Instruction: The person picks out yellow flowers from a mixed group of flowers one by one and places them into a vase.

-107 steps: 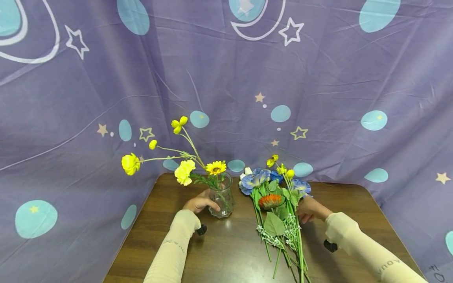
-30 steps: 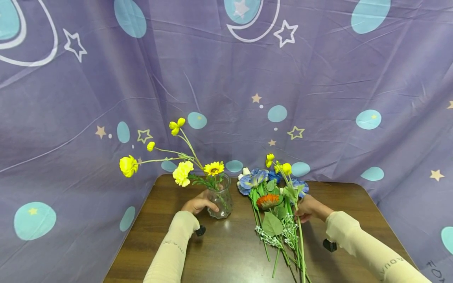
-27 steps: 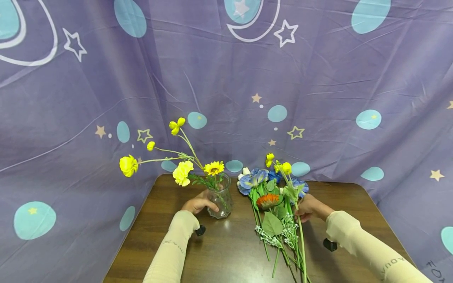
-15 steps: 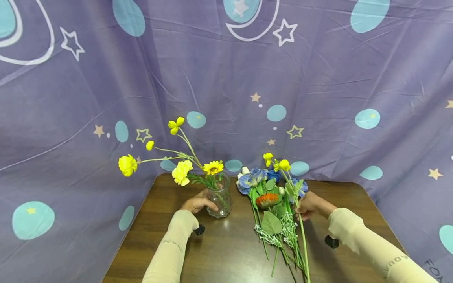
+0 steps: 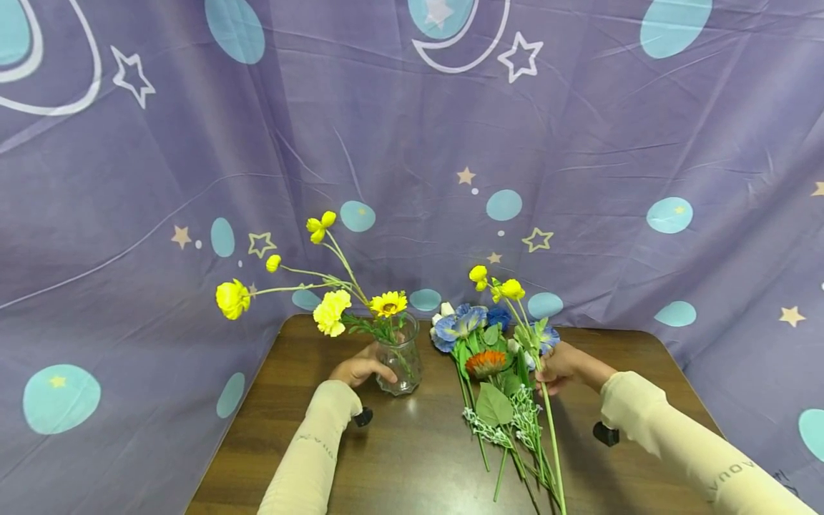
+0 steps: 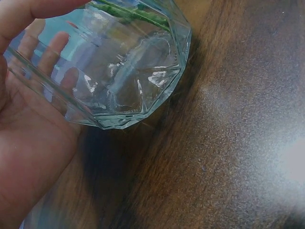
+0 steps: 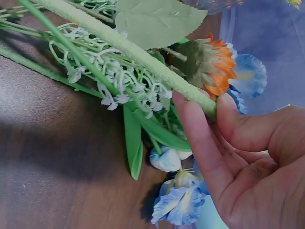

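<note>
My left hand (image 5: 363, 368) grips a clear glass vase (image 5: 399, 375) standing on the table; in the left wrist view the fingers show through the faceted glass (image 6: 128, 76). Several yellow blooms, including a yellow sunflower-like one (image 5: 389, 305) and a ruffled one (image 5: 332, 312), rise from the vase and lean left. Between thumb and fingers my right hand (image 5: 561, 368) pinches a thick green stem (image 7: 138, 55). That stem belongs to a yellow-flowered spray (image 5: 512, 289), whose heads stand above the pile. Its lower end runs toward the table's front.
Beside the right hand lies a pile of artificial flowers: a blue bloom (image 5: 460, 325), an orange flower (image 5: 486, 364), a broad green leaf (image 5: 494, 405) and small white sprigs (image 5: 489, 430). A purple patterned cloth (image 5: 412, 143) hangs behind the wooden table (image 5: 412, 472).
My right hand has taken hold of the yellow spray's stem and raised it slightly; its heads have shifted up and left, off the pile. My left hand stays on the vase.
</note>
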Demonstrator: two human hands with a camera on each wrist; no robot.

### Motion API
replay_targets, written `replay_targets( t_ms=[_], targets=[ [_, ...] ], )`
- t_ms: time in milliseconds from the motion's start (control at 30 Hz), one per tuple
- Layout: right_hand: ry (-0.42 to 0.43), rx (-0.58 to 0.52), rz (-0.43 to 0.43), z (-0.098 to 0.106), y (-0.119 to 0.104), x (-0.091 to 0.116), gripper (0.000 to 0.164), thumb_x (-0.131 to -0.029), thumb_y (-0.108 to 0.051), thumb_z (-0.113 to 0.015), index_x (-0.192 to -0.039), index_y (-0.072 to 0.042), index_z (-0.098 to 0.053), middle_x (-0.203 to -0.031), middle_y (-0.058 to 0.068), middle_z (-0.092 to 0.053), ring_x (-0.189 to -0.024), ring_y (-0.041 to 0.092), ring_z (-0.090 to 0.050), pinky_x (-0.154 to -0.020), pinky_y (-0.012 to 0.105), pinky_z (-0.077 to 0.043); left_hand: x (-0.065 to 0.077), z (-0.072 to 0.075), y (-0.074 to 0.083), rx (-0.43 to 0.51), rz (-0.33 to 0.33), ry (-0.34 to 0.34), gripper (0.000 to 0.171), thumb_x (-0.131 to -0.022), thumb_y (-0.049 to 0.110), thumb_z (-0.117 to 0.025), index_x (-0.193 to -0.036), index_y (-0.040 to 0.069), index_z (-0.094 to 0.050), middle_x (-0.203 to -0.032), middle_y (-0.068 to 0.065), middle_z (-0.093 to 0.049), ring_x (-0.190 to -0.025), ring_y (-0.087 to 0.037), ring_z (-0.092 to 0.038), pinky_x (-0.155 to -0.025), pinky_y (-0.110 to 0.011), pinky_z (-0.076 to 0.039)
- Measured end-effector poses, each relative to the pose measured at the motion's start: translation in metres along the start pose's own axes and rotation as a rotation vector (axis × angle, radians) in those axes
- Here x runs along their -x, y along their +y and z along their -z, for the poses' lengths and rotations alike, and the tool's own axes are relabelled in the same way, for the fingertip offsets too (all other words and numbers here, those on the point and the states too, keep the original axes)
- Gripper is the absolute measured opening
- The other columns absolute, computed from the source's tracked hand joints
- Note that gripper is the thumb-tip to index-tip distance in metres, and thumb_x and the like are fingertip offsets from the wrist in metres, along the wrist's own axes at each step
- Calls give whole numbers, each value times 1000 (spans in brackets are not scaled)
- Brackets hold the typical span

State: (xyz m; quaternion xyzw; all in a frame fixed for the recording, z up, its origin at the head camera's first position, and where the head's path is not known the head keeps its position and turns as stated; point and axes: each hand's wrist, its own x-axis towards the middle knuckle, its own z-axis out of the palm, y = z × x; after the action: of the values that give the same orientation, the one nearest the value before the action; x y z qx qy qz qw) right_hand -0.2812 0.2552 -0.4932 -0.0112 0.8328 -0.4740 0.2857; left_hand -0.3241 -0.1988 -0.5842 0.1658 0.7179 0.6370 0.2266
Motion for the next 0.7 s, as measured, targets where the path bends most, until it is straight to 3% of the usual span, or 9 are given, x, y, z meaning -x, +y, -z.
replay_targets(
  t_ms=[200, 400, 700],
  targets=[
    [-1, 37, 31, 2, -11, 3, 13, -90, 8, -65, -77, 7, -66, -68, 11, -73, -64, 21, -74, -62, 34, -63, 1, 0, 1, -15, -26, -17, 95, -68, -2, -80, -153, 6, -39, -147, -10, -56, -130, -21, -53, -119, -49, -36],
    [18, 26, 36, 7, -22, 7, 19, -90, 7, -66, -72, 2, -61, -73, 17, -74, -65, 23, -73, -63, 36, -63, 2, -2, 3, 10, 21, -6, 99, -69, -3, -78, -156, 6, -34, -154, -16, -47, -137, -30, -46, -122, -55, -29],
    [3, -34, 74, 16, -39, 12, 11, -90, 7, -63, -80, 5, -63, -72, 11, -73, -66, 20, -73, -63, 32, -62, 1, 0, 1, 3, -3, -17, 97, -69, -4, -78, -156, 4, -34, -150, -14, -51, -131, -24, -51, -121, -54, -31]
  ],
)
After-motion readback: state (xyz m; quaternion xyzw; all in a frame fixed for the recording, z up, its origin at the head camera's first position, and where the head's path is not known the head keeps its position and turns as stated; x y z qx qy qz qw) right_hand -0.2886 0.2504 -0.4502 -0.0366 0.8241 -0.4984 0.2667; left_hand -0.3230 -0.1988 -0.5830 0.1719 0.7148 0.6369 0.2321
